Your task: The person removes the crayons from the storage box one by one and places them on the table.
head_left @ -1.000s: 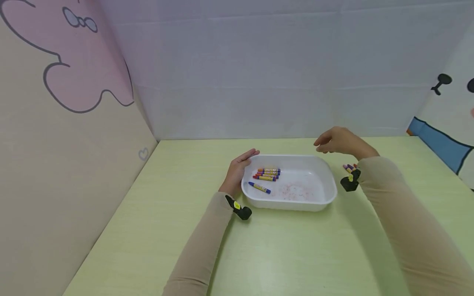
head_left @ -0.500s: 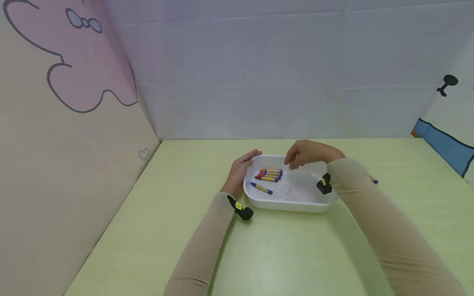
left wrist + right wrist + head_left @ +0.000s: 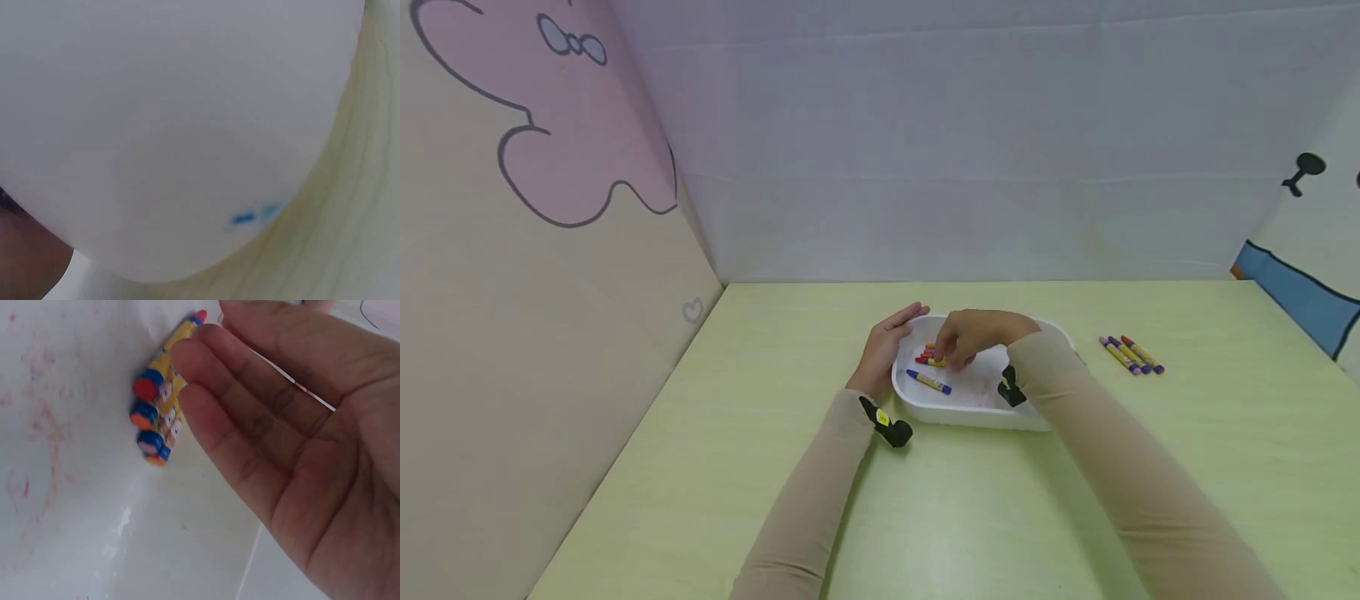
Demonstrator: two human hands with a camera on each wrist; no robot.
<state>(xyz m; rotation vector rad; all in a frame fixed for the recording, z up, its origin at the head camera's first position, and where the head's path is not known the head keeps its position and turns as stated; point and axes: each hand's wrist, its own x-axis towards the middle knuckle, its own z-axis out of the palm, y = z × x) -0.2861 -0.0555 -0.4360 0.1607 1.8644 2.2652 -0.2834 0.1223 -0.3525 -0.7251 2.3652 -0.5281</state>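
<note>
- White tray [image 3: 977, 417], shallow, rounded corners: flat on the pale green table [image 3: 970, 517], set squarely before the person, within reach of both arms, presumably for ease of working.
- Left hand [image 3: 877, 354]: laid along the tray's left end, fingers extended rather than wrapped, the thumb near the rim; by my reading, there to keep the tray from sliding.
- Right hand [image 3: 973, 337]: inside the tray, above the crayon row, palm bare, fingers loosely bent and partly spread. From where I stand I cannot tell whether the tips have hold of a crayon.
- Crayon row [image 3: 164, 394], in the tray's left half: laid side by side, which probably keeps them tidy; four blunt ends show, red, orange, pink and orange, on yellow wrappers with blue bands and small cartoon prints. Partly covered by the right hand in the head view.
- Blue crayon [image 3: 929, 382], one: in the tray, slanted, apart from the row, nearer the front wall; yellow label.
- Three crayons [image 3: 1130, 356]: on the table right of the tray, roughly parallel, pink, purple and reddish tips pointing away from the person; seemingly grouped on purpose.
- Condition notes: reddish smudges [image 3: 47, 431] on the tray floor.
</note>
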